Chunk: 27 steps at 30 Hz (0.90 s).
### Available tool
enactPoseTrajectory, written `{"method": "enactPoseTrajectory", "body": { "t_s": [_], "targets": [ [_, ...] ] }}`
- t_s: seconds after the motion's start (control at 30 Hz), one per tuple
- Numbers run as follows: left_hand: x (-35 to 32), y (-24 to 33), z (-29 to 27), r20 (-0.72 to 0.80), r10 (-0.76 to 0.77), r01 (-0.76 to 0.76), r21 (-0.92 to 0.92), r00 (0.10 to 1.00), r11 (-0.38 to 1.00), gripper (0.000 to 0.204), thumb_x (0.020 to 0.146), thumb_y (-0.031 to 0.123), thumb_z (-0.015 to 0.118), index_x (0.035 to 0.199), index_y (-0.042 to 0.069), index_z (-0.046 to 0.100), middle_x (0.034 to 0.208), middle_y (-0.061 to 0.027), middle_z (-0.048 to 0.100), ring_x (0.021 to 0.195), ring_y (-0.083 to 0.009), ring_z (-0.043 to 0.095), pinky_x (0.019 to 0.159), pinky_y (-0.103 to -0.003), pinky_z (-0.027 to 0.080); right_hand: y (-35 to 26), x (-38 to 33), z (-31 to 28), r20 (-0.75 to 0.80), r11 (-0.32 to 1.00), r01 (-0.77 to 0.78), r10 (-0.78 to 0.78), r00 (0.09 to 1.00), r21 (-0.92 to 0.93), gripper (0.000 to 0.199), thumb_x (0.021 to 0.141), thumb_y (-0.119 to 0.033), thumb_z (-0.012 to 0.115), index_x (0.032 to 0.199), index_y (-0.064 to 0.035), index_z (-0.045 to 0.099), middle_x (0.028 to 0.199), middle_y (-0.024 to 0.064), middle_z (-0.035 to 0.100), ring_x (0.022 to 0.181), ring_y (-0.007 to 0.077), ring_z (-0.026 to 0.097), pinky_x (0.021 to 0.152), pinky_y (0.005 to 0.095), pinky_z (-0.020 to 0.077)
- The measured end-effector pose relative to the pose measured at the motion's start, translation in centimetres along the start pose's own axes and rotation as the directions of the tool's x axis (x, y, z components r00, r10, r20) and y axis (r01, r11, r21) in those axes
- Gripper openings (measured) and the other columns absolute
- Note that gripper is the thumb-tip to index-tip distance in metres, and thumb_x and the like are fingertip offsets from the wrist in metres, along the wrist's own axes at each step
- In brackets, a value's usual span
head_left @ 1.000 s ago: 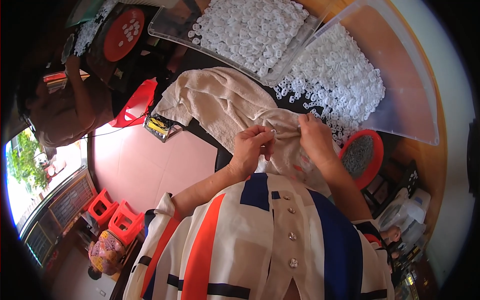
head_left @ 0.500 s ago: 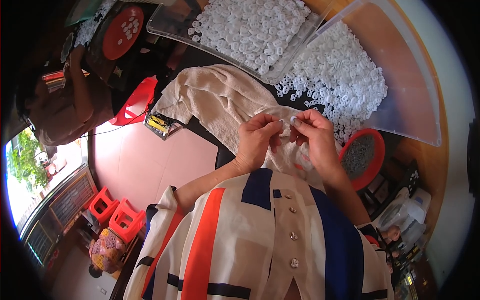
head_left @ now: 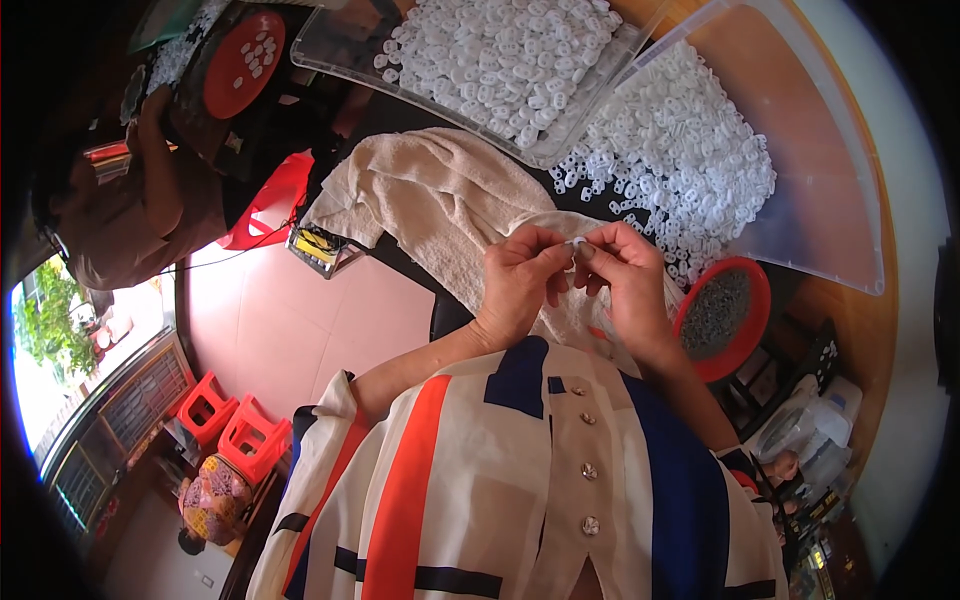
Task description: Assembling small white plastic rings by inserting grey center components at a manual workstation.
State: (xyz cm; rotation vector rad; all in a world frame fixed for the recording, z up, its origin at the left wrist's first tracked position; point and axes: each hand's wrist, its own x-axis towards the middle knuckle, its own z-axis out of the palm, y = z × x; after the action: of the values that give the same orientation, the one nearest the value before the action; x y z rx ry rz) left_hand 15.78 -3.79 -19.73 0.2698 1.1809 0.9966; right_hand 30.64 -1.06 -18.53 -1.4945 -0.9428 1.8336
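Note:
Over the beige towel, my two hands meet fingertip to fingertip. My left hand is closed in a pinch at a small white plastic piece. From the other side, my right hand pinches at the same spot, thumb against fingers. Whether one piece or two joined pieces lie between the fingertips is too small to tell. Just beyond my right hand spreads a loose heap of small white slotted plastic pieces. A red bowl of tiny grey parts stands to its right.
A clear plastic tray at the back holds many rounded white pieces. Another clear bin wall curves around the heap. At left, a person works by a red plate. Red stools stand on the pink floor.
My hands have come together; the fingertips, apart before with a bit of white at each, now meet around the white plastic.

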Motion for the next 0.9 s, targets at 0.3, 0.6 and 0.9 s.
{"method": "enactPoseTrajectory", "body": {
  "t_s": [0.3,0.6,0.9],
  "targets": [
    [0.1,-0.2,0.0,0.034,0.003,-0.002,-0.02,0.999,1.0,0.013,0.088,0.009,0.064,0.093,-0.003,0.061,0.075,-0.0064,0.062,0.056,-0.0121,0.057,0.047,-0.024,0.045,-0.2,-0.1,-0.4,0.045,0.999,-0.021,0.022,0.999,-0.034,0.015,0.093,-0.017,0.057,0.088,-0.0031,0.06,0.068,0.0008,0.059,0.058,0.0076,0.054,0.054,0.0209,0.0402],
    [0.3,-0.4,-0.7,0.089,-0.054,0.058,-0.048,0.995,0.997,0.021,0.09,0.02,0.066,0.095,0.001,0.061,0.072,-0.0038,0.061,0.058,-0.0103,0.057,0.049,-0.024,0.046,0.4,-0.1,-0.6,0.068,0.998,0.003,0.001,0.998,-0.066,0.016,0.093,-0.019,0.058,0.087,-0.0042,0.06,0.068,-0.0002,0.058,0.058,0.0068,0.053,0.052,0.02,0.0391],
    [0.6,-2.3,-1.1,0.227,0.112,-0.13,0.066,0.967,0.989,0.043,0.098,0.04,0.048,0.12,0.005,0.059,0.077,-0.0028,0.062,0.064,-0.0094,0.059,0.056,-0.021,0.047,-0.1,-0.5,0.3,0.074,0.991,-0.128,0.126,0.989,0.025,0.018,0.093,-0.022,0.059,0.086,-0.0053,0.06,0.065,-0.0009,0.054,0.048,0.0071,0.049,0.042,0.0189,0.0318]
  ]
}}
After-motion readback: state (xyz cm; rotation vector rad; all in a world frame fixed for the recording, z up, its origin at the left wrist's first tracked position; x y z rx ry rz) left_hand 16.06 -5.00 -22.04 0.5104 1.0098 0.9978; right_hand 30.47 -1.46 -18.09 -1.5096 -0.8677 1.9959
